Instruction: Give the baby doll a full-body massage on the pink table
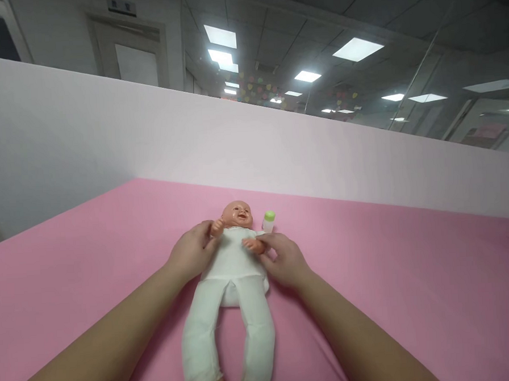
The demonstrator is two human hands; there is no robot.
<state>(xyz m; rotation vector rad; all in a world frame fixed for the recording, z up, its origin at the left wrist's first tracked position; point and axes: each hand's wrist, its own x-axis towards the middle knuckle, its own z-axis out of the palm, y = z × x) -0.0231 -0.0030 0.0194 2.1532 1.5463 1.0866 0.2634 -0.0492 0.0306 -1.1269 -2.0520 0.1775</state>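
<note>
A baby doll (pixel 235 260) in a white top and white trousers lies on its back, head at the far end and legs toward me. My left hand (pixel 194 250) is closed around the doll's arm on the left, just below its small hand. On the other side my right hand (pixel 286 260) grips the doll's other arm, thumb and fingers near its wrist. Both of the doll's arms are bent up over its chest. Just beyond my right hand stands a small bottle (pixel 268 221) with a green cap, its lower part partly hidden.
The doll lies on a pink surface (pixel 382 275). A white partition (pixel 252 145) runs along the far edge. Behind it are a door (pixel 132 52), glass panels and lit ceiling lamps (pixel 358 49).
</note>
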